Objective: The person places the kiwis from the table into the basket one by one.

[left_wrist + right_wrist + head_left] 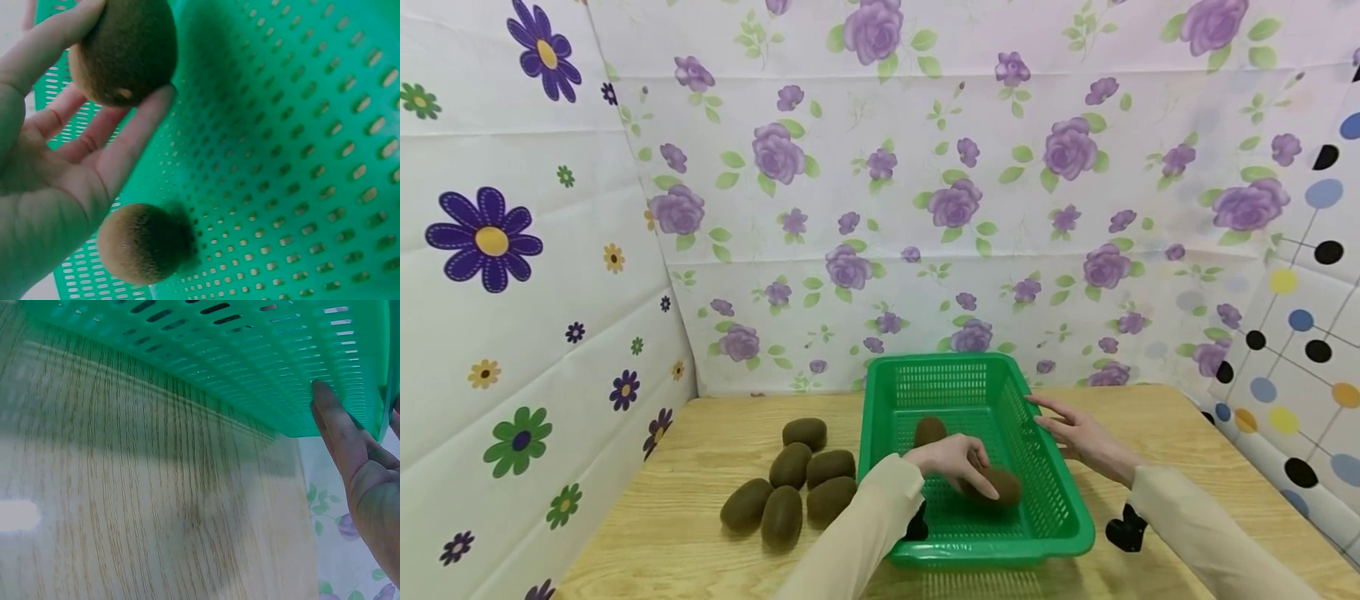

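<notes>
A brown, fuzzy kiwi point(1006, 487) is held by my left hand point(957, 460) inside the green plastic basket point(973, 548). In the left wrist view the thumb and fingers grip this kiwi point(134, 53) from opposite sides. A second kiwi point(930, 430) lies in the basket behind the left hand; the left wrist view shows a kiwi point(140, 244) below the held one. My right hand point(1090, 442) is at the basket's right side. In the right wrist view its fairly straight fingers point(337, 422) touch the outer slotted wall.
Several loose kiwis point(782, 517) lie grouped on the wooden table point(700, 450), left of the basket. Floral cloth point(895, 225) hangs behind the table, with patterned sheets at both sides. A black strap-like device point(1126, 531) sits under the right sleeve.
</notes>
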Action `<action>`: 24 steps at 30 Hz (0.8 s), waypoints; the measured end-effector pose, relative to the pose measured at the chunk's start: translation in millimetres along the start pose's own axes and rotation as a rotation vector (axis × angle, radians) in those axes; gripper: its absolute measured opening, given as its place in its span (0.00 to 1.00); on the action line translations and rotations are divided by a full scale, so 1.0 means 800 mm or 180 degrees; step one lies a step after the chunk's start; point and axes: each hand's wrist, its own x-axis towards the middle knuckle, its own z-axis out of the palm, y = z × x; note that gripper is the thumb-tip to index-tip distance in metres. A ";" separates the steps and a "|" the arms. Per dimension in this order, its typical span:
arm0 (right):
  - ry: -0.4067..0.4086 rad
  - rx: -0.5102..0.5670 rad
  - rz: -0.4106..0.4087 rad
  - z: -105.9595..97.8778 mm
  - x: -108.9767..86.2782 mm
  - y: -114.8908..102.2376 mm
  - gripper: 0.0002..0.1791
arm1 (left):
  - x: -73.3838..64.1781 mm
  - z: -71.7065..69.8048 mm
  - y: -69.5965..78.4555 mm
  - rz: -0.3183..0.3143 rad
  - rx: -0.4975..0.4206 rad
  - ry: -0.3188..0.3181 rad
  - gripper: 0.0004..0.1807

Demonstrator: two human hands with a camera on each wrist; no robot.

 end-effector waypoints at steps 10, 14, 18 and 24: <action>-0.0015 0.0004 -0.0032 0.001 -0.001 0.000 0.31 | 0.010 0.006 -0.005 0.0109 -0.0218 -0.0522 0.15; -0.0002 0.0003 -0.0059 0.000 -0.001 -0.001 0.31 | 0.014 0.008 -0.009 0.0113 -0.0231 -0.0606 0.14; -0.0004 0.0057 -0.0031 0.001 -0.001 -0.001 0.30 | 0.016 0.008 -0.013 0.0103 -0.0152 -0.0627 0.14; 0.0027 0.0019 -0.0021 0.001 -0.001 -0.001 0.31 | 0.017 0.007 -0.015 0.0146 -0.0073 -0.0601 0.14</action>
